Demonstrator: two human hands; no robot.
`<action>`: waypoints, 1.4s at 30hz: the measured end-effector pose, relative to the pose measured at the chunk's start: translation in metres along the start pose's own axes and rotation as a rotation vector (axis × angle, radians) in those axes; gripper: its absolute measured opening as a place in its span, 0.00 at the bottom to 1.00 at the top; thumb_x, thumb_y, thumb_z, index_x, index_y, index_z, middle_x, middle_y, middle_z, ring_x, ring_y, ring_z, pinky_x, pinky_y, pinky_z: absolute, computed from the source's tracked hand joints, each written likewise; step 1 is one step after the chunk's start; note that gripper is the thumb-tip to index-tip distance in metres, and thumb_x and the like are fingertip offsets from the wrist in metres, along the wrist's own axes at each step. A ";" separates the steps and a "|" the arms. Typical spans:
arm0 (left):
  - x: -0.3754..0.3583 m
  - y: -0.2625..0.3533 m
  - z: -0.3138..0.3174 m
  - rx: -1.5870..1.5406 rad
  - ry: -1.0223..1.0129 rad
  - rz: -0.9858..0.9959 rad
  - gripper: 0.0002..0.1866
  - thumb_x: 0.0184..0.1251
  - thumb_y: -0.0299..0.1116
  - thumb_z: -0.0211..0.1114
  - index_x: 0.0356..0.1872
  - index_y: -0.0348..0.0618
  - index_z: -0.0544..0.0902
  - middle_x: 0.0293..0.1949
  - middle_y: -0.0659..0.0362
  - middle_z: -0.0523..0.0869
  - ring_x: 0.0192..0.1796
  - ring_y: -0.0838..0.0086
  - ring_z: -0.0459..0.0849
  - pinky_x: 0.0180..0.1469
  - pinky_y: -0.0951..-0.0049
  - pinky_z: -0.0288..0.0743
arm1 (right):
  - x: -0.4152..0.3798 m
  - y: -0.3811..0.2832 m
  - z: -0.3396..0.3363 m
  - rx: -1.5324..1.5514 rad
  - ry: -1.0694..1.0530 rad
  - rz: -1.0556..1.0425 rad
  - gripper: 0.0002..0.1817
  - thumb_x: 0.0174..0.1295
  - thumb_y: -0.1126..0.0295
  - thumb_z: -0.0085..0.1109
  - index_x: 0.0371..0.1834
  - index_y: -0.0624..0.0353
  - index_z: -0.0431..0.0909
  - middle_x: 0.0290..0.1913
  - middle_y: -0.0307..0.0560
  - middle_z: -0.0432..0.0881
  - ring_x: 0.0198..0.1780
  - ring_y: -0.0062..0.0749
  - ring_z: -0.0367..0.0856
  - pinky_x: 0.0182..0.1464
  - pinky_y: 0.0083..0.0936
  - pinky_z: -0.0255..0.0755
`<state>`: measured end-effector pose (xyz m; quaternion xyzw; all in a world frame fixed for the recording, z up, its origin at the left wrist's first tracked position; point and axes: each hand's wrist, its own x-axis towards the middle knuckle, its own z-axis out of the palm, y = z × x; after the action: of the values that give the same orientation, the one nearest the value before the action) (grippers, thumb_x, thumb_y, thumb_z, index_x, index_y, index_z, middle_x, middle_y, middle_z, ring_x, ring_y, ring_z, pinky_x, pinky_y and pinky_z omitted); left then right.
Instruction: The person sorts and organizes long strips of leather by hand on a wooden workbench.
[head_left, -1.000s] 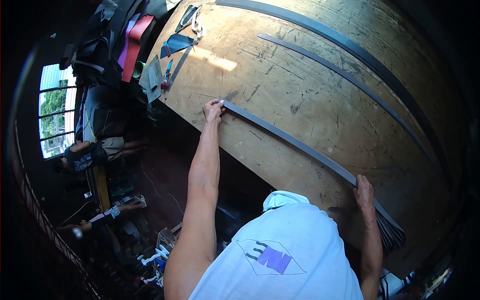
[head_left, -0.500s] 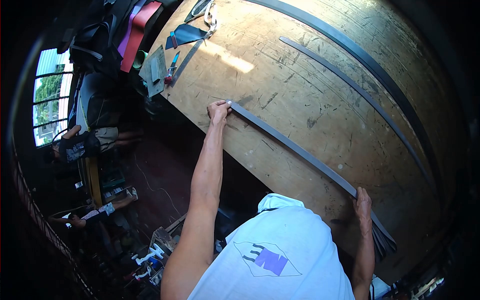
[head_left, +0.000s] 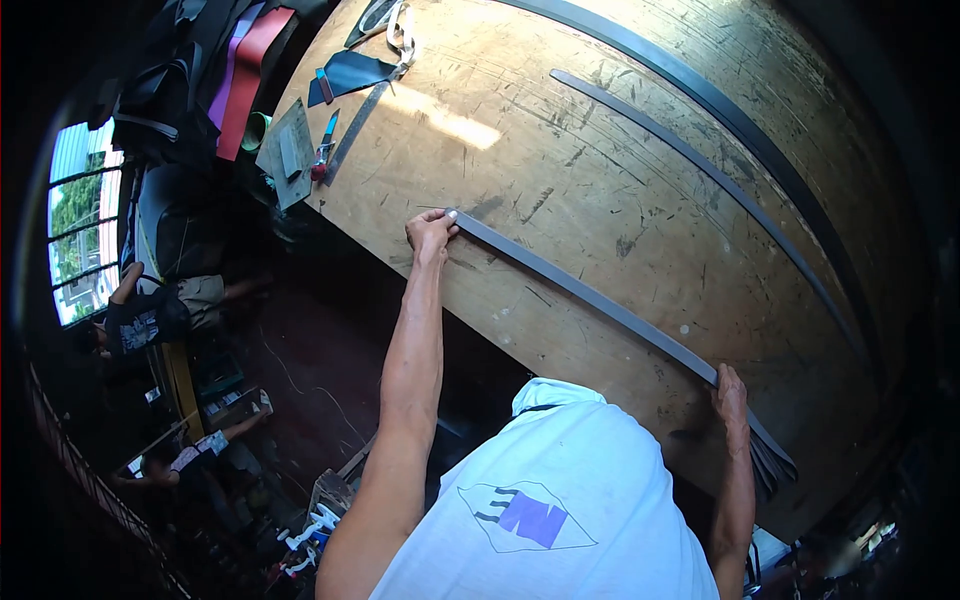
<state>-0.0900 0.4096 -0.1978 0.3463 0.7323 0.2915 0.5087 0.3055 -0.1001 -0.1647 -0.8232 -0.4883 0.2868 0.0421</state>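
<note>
Grey flat strips [head_left: 585, 292], seemingly a stack, stretch diagonally across the wooden table between my two hands. My left hand [head_left: 431, 232] pinches their far end near the table edge. Farther along, my right hand [head_left: 731, 398] grips the strips with its fingers curled round them. Beyond it the loose ends fan out [head_left: 772, 466] near the table's near right corner. Whether they are leather or a synthetic cannot be made out.
On the wooden table [head_left: 620, 230] lie a thin dark strip [head_left: 700, 165] and a wider black strip [head_left: 690, 85]. At its left end are a cutter knife [head_left: 326, 145], a steel ruler [head_left: 357, 135], a plate with a block [head_left: 290, 158] and dark material [head_left: 352, 76]. Two people are at the left.
The view has shifted slightly. Both hands keep hold of the strips, which lie in nearly the same place. The person at lower left has moved their arms a little.
</note>
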 end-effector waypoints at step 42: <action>-0.286 -0.125 0.103 1.252 -0.395 1.209 0.33 0.51 0.22 0.58 0.65 0.37 0.74 0.60 0.48 0.73 0.64 0.55 0.73 0.64 0.59 0.70 | -0.179 0.243 -0.116 0.147 -0.394 0.142 0.19 0.47 0.65 0.75 0.38 0.64 0.80 0.36 0.56 0.84 0.43 0.52 0.83 0.43 0.43 0.73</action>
<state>0.0507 0.1136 -0.1717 0.9317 0.3484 -0.0083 0.1023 0.4900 -0.3499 -0.0762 -0.7784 -0.4055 0.4791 -0.0144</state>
